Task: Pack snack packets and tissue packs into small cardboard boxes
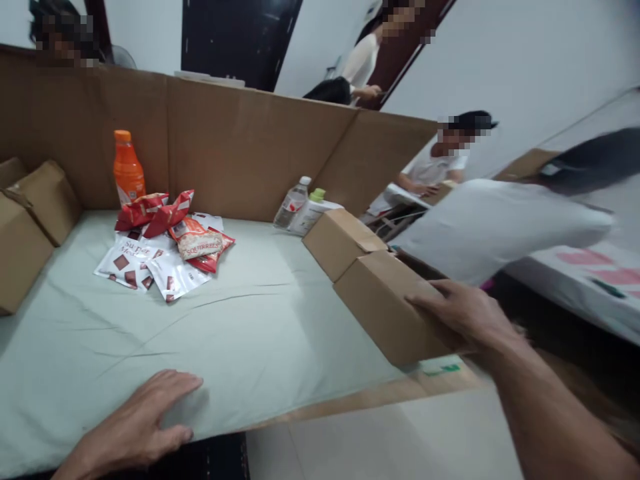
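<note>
My left hand [143,423] lies flat on the pale green cloth [250,333] at the table's near edge, fingers stretched out, holding nothing. My right hand [463,313] rests on the top near corner of an open cardboard box [385,300] at the table's right edge, fingers curled over its rim. A heap of snack packets [167,247], red and white, lies at the back left. An orange drink bottle [128,170] stands behind the heap.
A cardboard wall [250,147] rings the table's back. Two closed cardboard boxes [30,213] sit at the left edge. A clear bottle [293,202] and a white green-capped bottle [311,208] lean at the back right. Other people [440,167] are beyond the wall.
</note>
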Action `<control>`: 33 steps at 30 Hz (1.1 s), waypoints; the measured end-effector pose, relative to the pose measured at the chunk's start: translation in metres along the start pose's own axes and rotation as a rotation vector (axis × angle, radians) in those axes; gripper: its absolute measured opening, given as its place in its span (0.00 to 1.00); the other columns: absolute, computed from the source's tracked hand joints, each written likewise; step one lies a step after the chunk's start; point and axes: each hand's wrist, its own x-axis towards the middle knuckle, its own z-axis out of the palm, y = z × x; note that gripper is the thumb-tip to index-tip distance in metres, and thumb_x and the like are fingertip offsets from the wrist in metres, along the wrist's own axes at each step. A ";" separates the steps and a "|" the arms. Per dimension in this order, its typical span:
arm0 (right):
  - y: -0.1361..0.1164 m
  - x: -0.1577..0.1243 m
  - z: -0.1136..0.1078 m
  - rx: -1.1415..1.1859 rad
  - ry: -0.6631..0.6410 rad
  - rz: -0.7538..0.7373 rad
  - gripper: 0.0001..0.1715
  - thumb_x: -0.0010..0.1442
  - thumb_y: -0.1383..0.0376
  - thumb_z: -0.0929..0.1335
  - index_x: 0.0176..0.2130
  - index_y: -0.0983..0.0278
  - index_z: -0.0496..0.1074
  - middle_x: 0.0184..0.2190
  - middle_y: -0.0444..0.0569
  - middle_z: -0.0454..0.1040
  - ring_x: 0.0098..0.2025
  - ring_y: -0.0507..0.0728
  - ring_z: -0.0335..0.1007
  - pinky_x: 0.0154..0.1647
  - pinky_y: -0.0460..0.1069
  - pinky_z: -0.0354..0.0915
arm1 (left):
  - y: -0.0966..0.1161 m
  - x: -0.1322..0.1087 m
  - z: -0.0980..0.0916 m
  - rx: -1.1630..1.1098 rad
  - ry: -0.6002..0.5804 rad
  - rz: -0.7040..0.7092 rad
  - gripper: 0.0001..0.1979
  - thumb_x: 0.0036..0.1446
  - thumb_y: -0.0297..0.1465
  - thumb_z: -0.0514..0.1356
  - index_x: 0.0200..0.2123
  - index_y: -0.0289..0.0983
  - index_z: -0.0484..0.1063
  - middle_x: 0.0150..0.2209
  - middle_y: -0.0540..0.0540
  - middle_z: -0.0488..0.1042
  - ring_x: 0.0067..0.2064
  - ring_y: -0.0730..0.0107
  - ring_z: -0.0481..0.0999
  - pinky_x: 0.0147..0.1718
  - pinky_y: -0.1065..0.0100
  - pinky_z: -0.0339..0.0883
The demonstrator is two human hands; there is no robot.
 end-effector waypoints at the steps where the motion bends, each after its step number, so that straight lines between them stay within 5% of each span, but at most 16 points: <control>1: -0.004 -0.001 0.003 0.001 -0.045 -0.018 0.16 0.46 0.53 0.76 0.18 0.52 0.69 0.14 0.49 0.67 0.18 0.60 0.61 0.24 0.57 0.56 | 0.002 -0.001 -0.003 -0.019 0.047 -0.015 0.35 0.58 0.35 0.67 0.68 0.55 0.67 0.69 0.46 0.69 0.69 0.46 0.68 0.67 0.40 0.61; 4: -0.031 -0.014 0.010 -0.028 -0.137 -0.071 0.08 0.46 0.57 0.75 0.23 0.53 0.74 0.22 0.52 0.76 0.23 0.64 0.69 0.25 0.57 0.60 | -0.001 -0.007 -0.012 -0.051 0.161 -0.016 0.30 0.60 0.36 0.65 0.66 0.51 0.70 0.67 0.45 0.71 0.67 0.47 0.71 0.66 0.44 0.65; 7: -0.090 -0.046 0.013 -0.007 -0.240 -0.216 0.07 0.52 0.56 0.74 0.28 0.55 0.76 0.26 0.49 0.79 0.27 0.62 0.73 0.30 0.55 0.64 | -0.009 -0.014 -0.021 -0.060 0.301 -0.015 0.31 0.62 0.38 0.63 0.69 0.51 0.66 0.70 0.43 0.67 0.69 0.45 0.68 0.67 0.43 0.64; 11: -0.195 -0.111 0.008 0.100 -0.441 -0.691 0.09 0.65 0.64 0.67 0.37 0.58 0.78 0.33 0.49 0.80 0.34 0.57 0.76 0.35 0.50 0.66 | -0.012 -0.022 -0.032 -0.115 0.436 -0.027 0.52 0.58 0.44 0.69 0.76 0.52 0.43 0.77 0.39 0.48 0.74 0.37 0.57 0.69 0.34 0.55; 14: -0.249 -0.150 -0.006 0.121 -0.648 -0.905 0.14 0.70 0.67 0.63 0.40 0.58 0.78 0.32 0.48 0.80 0.32 0.55 0.75 0.31 0.49 0.65 | -0.007 -0.026 -0.039 -0.218 0.438 0.003 0.67 0.50 0.50 0.74 0.77 0.50 0.29 0.79 0.36 0.36 0.76 0.32 0.46 0.70 0.32 0.48; 17: -0.264 -0.156 -0.014 0.242 -0.807 -0.927 0.15 0.73 0.59 0.64 0.52 0.54 0.78 0.41 0.49 0.83 0.38 0.57 0.80 0.36 0.50 0.72 | -0.005 -0.026 -0.046 -0.328 0.389 0.026 0.72 0.47 0.53 0.74 0.77 0.46 0.25 0.79 0.34 0.35 0.77 0.31 0.44 0.71 0.36 0.47; 22: -0.264 -0.122 0.011 0.240 -0.841 -0.818 0.21 0.71 0.60 0.66 0.60 0.55 0.76 0.56 0.50 0.81 0.53 0.61 0.79 0.51 0.53 0.74 | -0.011 -0.023 -0.046 -0.446 0.356 0.086 0.72 0.47 0.45 0.75 0.76 0.48 0.23 0.77 0.35 0.46 0.73 0.33 0.59 0.70 0.38 0.54; 29: -0.299 -0.105 0.045 -0.110 -1.126 -0.954 0.15 0.58 0.74 0.69 0.37 0.56 0.83 0.30 0.43 0.83 0.31 0.55 0.77 0.30 0.47 0.61 | -0.013 -0.027 -0.038 -0.384 0.297 0.099 0.70 0.47 0.41 0.75 0.77 0.44 0.26 0.78 0.35 0.43 0.73 0.33 0.56 0.71 0.40 0.53; 33: -0.294 -0.108 0.041 0.107 -1.013 -0.868 0.16 0.61 0.71 0.67 0.32 0.56 0.83 0.28 0.44 0.83 0.29 0.54 0.77 0.31 0.47 0.64 | -0.011 -0.029 -0.037 -0.376 0.356 0.101 0.66 0.50 0.40 0.74 0.77 0.46 0.28 0.78 0.37 0.43 0.75 0.37 0.52 0.72 0.40 0.49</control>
